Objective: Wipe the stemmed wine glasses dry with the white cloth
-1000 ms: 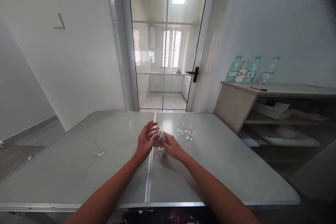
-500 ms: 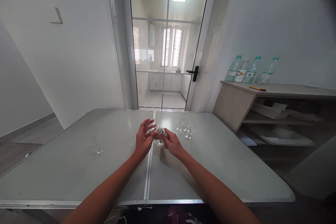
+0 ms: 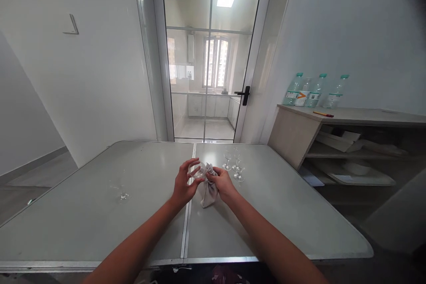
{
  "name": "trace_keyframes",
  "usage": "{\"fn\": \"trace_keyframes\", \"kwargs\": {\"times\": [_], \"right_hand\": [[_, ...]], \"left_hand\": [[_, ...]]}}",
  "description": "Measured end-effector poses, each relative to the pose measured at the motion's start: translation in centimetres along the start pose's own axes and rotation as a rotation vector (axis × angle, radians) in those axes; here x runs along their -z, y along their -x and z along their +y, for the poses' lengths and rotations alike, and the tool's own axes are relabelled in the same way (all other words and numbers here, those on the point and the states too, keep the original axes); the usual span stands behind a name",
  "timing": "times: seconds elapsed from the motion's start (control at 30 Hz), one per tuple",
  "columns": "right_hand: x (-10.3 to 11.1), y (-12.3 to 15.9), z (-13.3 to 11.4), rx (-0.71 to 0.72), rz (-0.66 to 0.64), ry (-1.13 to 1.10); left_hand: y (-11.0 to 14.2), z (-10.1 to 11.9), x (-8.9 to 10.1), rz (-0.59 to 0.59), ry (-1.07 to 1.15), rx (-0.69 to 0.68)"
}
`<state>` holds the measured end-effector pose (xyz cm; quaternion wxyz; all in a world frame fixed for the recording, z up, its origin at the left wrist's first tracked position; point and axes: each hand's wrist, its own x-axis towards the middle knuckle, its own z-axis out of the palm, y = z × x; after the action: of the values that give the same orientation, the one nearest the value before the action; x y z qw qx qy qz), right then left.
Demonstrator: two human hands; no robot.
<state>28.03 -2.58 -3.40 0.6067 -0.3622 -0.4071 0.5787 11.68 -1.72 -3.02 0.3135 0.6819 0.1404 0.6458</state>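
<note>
Over the table's middle seam, my left hand [image 3: 185, 180] is closed round the bowl of a small clear stemmed glass [image 3: 197, 170], its fingers curved along the bowl. Just right of it, my right hand [image 3: 223, 183] pinches a light grey cloth [image 3: 209, 193], which hangs down below the fingers. The cloth's top touches or nearly touches the glass; the glass's stem is mostly hidden behind cloth and fingers. Several similar stemmed glasses [image 3: 238, 174] stand upright beyond my right hand. Another clear glass [image 3: 123, 196] is on the table's left half, its outline faint.
The grey table [image 3: 149, 230] has a metal seam and metal edges. At the right, a shelf unit [image 3: 293, 133] carries several plastic bottles [image 3: 313, 93] and a yellow-and-red pen-like item [image 3: 322, 114]. A glass door [image 3: 206, 111] with a black handle [image 3: 245, 95] lies behind the table.
The glass has been tilted, and its bowl now shows in my left hand. The cloth, bunched in my right hand before, now hangs down. The camera view has shifted slightly.
</note>
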Motion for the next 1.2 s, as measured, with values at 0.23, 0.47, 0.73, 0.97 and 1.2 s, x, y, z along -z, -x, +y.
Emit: {"fn": "trace_keyframes", "kwargs": {"times": [0.23, 0.47, 0.73, 0.97, 1.2], "right_hand": [[-0.2, -0.1, -0.7, -0.001, -0.052, -0.018], [0.7, -0.4, -0.1, 0.019, 0.030, 0.081], [0.0, -0.2, -0.2, 0.036, -0.056, 0.211], [1.0, -0.3, -0.5, 0.137, 0.059, 0.634], [-0.1, 2.1, -2.1, 0.325, -0.146, 1.129]], "left_hand": [[0.2, 0.0, 0.0, -0.024, 0.022, 0.000], [-0.1, 0.2, 0.2, -0.051, -0.023, 0.028], [-0.3, 0.7, 0.5, -0.128, -0.039, 0.011], [-0.9, 1.4, 0.5, 0.030, -0.184, 0.120], [-1.3, 0.3, 1.1, 0.139, -0.329, 0.255]]}}
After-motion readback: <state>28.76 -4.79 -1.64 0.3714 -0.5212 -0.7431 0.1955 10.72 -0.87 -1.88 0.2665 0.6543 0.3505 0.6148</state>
